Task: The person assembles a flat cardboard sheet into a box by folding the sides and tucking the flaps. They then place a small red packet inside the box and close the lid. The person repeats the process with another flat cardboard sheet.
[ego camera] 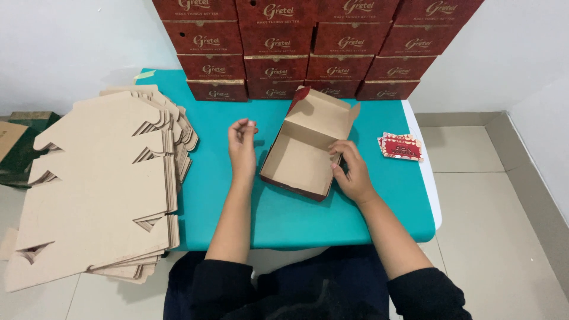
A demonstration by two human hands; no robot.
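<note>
Folded cardboard box [305, 145], lid open, on teal table [284, 213], centre. Right hand [351, 170] grips its right wall, fingers pinching the edge. Left hand [242, 142] just left of box, apart, fingers loosely curled, holding nothing. Flat box blanks [101, 184] stacked far left; red boxes [314, 47] stacked behind.

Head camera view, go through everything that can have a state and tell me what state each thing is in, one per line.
Open box: assembled, lid up, empty inside.
Right hand: fingers on the box's right wall.
Left hand: raised beside the box, holding nothing, fingers curled.
Flat cardboard blanks: unfolded, stacked at the table's left edge.
Red boxes: closed, stacked in rows against the wall.
Red cards: lying flat on the table.
</note>
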